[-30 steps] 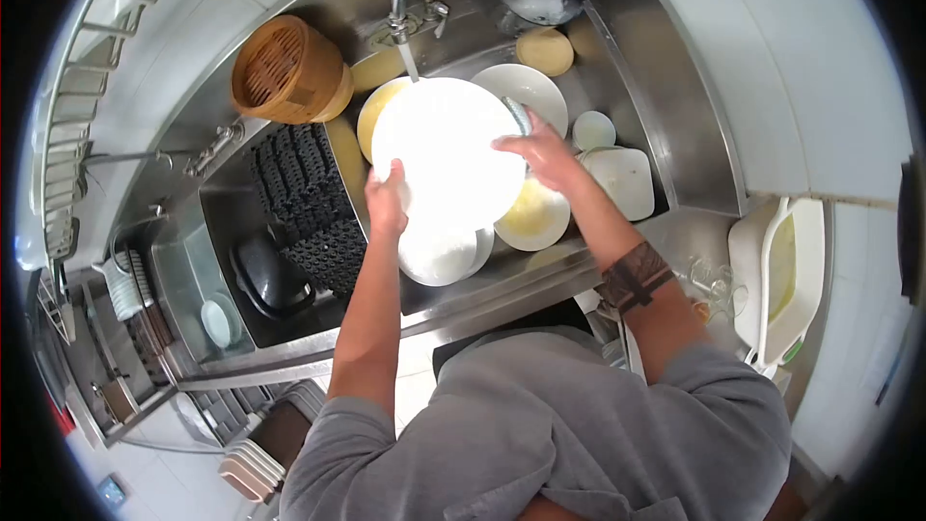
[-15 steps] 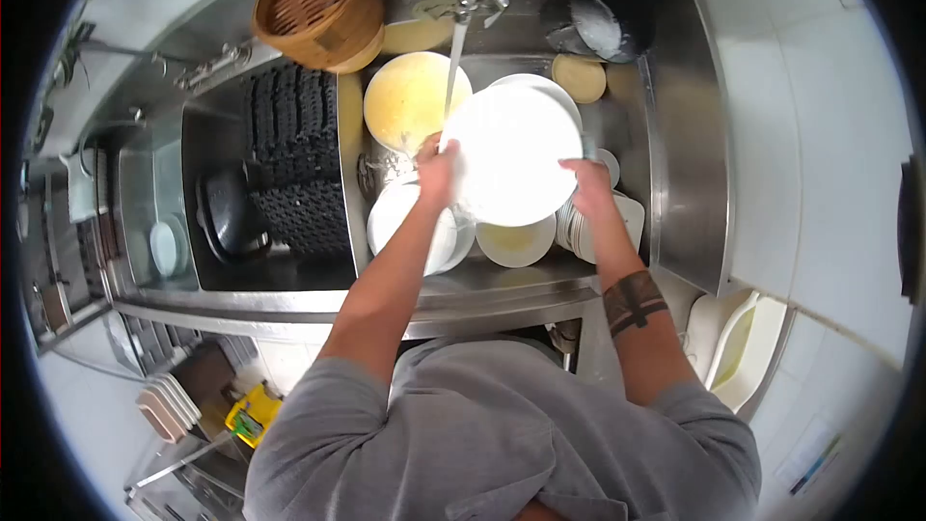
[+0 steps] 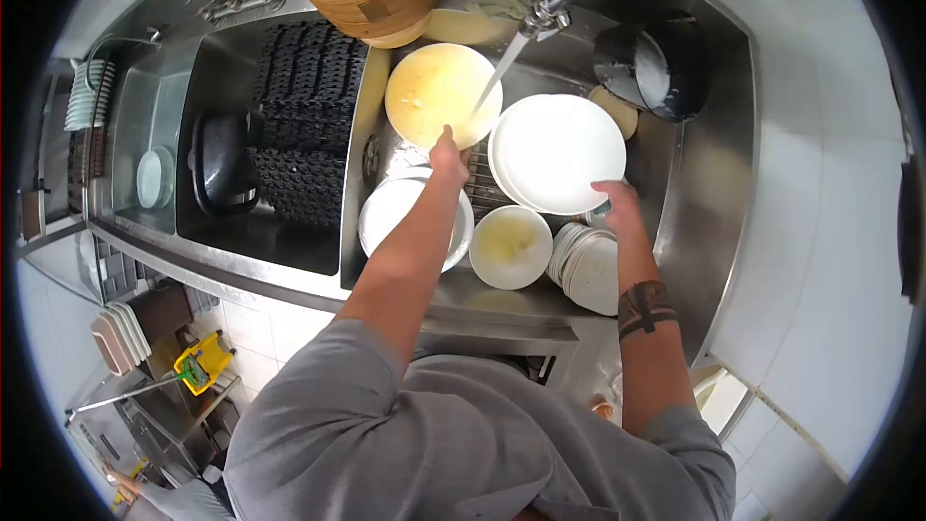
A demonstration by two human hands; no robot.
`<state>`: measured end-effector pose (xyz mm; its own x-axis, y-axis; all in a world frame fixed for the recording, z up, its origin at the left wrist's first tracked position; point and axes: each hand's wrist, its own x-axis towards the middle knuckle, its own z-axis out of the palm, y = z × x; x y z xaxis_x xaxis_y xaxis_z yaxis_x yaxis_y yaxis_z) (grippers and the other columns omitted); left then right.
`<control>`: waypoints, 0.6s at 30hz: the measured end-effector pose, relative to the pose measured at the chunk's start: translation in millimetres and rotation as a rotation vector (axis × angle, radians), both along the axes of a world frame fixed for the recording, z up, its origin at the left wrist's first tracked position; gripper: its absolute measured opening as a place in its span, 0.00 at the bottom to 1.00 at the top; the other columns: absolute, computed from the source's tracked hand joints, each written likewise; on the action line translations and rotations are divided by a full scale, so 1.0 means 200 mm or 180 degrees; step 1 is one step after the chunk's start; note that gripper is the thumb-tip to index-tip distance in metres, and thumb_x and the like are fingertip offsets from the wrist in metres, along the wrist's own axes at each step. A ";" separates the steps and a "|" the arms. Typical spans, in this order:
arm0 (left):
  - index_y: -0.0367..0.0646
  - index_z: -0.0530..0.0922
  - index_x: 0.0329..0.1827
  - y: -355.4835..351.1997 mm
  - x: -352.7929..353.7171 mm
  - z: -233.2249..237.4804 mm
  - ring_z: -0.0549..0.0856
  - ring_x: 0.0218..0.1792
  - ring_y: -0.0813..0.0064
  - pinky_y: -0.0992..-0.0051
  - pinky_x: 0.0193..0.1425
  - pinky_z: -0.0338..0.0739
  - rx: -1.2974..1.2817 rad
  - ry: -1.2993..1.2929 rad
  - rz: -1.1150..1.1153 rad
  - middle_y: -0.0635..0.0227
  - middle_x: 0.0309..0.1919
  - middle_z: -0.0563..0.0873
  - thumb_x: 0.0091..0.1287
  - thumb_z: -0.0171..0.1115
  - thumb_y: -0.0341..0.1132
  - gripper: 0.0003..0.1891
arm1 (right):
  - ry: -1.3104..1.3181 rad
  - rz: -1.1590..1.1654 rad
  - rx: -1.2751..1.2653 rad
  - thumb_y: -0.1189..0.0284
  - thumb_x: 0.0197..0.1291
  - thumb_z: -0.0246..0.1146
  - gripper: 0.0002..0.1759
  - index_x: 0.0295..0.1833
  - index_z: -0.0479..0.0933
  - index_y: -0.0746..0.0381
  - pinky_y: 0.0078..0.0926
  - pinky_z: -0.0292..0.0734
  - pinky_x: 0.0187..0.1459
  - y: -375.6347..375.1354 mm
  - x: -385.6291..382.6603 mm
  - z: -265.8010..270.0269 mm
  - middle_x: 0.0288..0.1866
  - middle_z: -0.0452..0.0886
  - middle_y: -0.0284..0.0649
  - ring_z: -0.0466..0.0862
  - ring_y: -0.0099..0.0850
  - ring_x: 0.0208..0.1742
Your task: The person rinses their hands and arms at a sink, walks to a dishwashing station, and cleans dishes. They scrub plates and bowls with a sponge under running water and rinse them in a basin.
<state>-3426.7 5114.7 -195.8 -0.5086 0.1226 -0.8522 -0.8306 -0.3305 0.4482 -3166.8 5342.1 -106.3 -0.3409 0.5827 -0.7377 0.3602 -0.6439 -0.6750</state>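
Note:
My left hand point(image 3: 449, 162) is at the near rim of a yellow-stained white plate point(image 3: 434, 87), thumb over the edge and fingers mostly hidden below. Water from the tap point(image 3: 548, 19) runs down at that plate's right side. My right hand point(image 3: 617, 203) grips the lower right rim of a clean white plate point(image 3: 564, 154), which lies over another white plate in the sink. Between my forearms sits a white bowl point(image 3: 510, 247) with yellowish residue. White dishes point(image 3: 386, 217) stand partly behind my left forearm. A stack of small white plates point(image 3: 588, 270) leans beside my right forearm.
A bamboo steamer point(image 3: 371, 0) stands at the back edge. A dark pot point(image 3: 666, 68) lies tilted at the back right. Black textured mats point(image 3: 309, 116) and a black container point(image 3: 224, 159) fill the left basin. Another person's sleeve point(image 3: 183, 500) shows at the lower left.
The white plate both hands held has been lowered to the right onto another plate. My left hand has left it and moved to the yellow-stained plate. The view has shifted.

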 end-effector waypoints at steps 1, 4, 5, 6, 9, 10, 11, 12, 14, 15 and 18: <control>0.38 0.71 0.69 -0.01 -0.04 -0.03 0.85 0.52 0.63 0.59 0.54 0.83 0.0447 -0.0172 0.0496 0.58 0.60 0.82 0.82 0.48 0.48 0.24 | -0.0030 0.0036 -0.0087 0.82 0.49 0.72 0.23 0.54 0.80 0.74 0.42 0.81 0.55 0.00 0.00 0.00 0.52 0.85 0.50 0.86 0.45 0.51; 0.43 0.64 0.75 -0.03 -0.08 0.00 0.83 0.58 0.61 0.52 0.57 0.83 0.0273 -0.0366 0.0157 0.59 0.67 0.78 0.83 0.45 0.49 0.26 | -0.0166 0.0135 -0.0147 0.82 0.48 0.73 0.23 0.53 0.81 0.74 0.41 0.81 0.54 -0.01 0.01 -0.04 0.52 0.85 0.49 0.86 0.44 0.52; 0.43 0.66 0.74 -0.01 -0.07 0.08 0.84 0.56 0.57 0.52 0.55 0.85 0.0205 -0.0379 0.0250 0.56 0.65 0.79 0.83 0.42 0.46 0.23 | -0.0211 0.0130 0.0081 0.82 0.47 0.74 0.22 0.51 0.81 0.74 0.39 0.80 0.52 -0.02 0.01 -0.07 0.49 0.86 0.49 0.86 0.42 0.50; 0.43 0.66 0.74 -0.01 -0.08 0.09 0.84 0.56 0.57 0.52 0.55 0.85 0.0196 -0.0371 0.0249 0.56 0.65 0.79 0.83 0.42 0.46 0.23 | -0.0266 0.0114 0.0305 0.81 0.46 0.75 0.21 0.49 0.82 0.75 0.38 0.80 0.50 -0.03 0.02 -0.12 0.47 0.86 0.50 0.86 0.40 0.48; 0.39 0.64 0.75 -0.03 -0.09 0.16 0.82 0.60 0.54 0.54 0.60 0.86 0.0761 -0.0174 0.0073 0.49 0.67 0.75 0.82 0.42 0.38 0.22 | -0.0495 0.0308 0.0901 0.78 0.47 0.77 0.22 0.49 0.82 0.76 0.37 0.78 0.51 -0.03 0.05 -0.24 0.47 0.86 0.51 0.86 0.40 0.48; 0.37 0.66 0.73 -0.03 -0.10 0.23 0.83 0.59 0.54 0.54 0.56 0.87 0.0711 -0.0096 -0.0075 0.48 0.65 0.76 0.80 0.42 0.34 0.22 | -0.0561 0.0431 0.1379 0.77 0.49 0.77 0.22 0.50 0.83 0.74 0.37 0.78 0.52 -0.01 0.06 -0.29 0.48 0.86 0.53 0.86 0.41 0.48; 0.35 0.67 0.72 -0.03 -0.12 0.31 0.84 0.57 0.54 0.54 0.52 0.89 0.0664 -0.0019 -0.0228 0.46 0.63 0.77 0.78 0.41 0.31 0.22 | -0.0534 0.0400 0.1391 0.77 0.49 0.77 0.22 0.50 0.83 0.74 0.37 0.78 0.52 0.04 0.08 -0.33 0.48 0.86 0.53 0.86 0.41 0.48; 0.35 0.67 0.72 -0.02 -0.14 0.33 0.84 0.57 0.54 0.54 0.52 0.89 0.0677 0.0003 -0.0266 0.46 0.63 0.77 0.78 0.41 0.31 0.22 | -0.1085 0.1215 0.1655 0.74 0.53 0.76 0.24 0.54 0.81 0.73 0.38 0.79 0.52 0.07 0.09 -0.33 0.51 0.86 0.54 0.86 0.42 0.50; 0.30 0.69 0.68 0.03 -0.19 0.39 0.85 0.54 0.52 0.51 0.48 0.90 -0.0137 0.0588 -0.0026 0.44 0.61 0.78 0.72 0.42 0.26 0.22 | -0.1546 0.1409 0.2421 0.69 0.58 0.74 0.26 0.60 0.78 0.70 0.40 0.78 0.55 0.10 0.16 -0.31 0.56 0.84 0.56 0.85 0.45 0.54; 0.26 0.72 0.64 0.01 -0.23 0.35 0.85 0.56 0.49 0.47 0.52 0.88 -0.0169 0.0803 -0.0029 0.44 0.59 0.79 0.67 0.47 0.25 0.22 | -0.1405 0.0801 0.3001 0.67 0.60 0.73 0.27 0.61 0.77 0.68 0.41 0.78 0.56 -0.01 0.07 -0.03 0.58 0.83 0.56 0.85 0.46 0.56; 0.23 0.75 0.59 -0.02 -0.34 0.59 0.86 0.55 0.48 0.45 0.50 0.88 -0.0781 0.1142 -0.0724 0.43 0.57 0.81 0.66 0.52 0.27 0.20 | -0.0850 -0.0066 0.3892 0.63 0.63 0.71 0.29 0.65 0.75 0.66 0.40 0.76 0.62 -0.17 -0.15 0.69 0.61 0.81 0.52 0.82 0.49 0.61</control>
<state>-3494.7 5111.6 -78.4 -0.7590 0.0823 -0.6458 -0.6485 -0.0074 0.7612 -3196.6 5308.3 31.6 -0.2468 0.9376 0.2451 0.5752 0.3453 -0.7416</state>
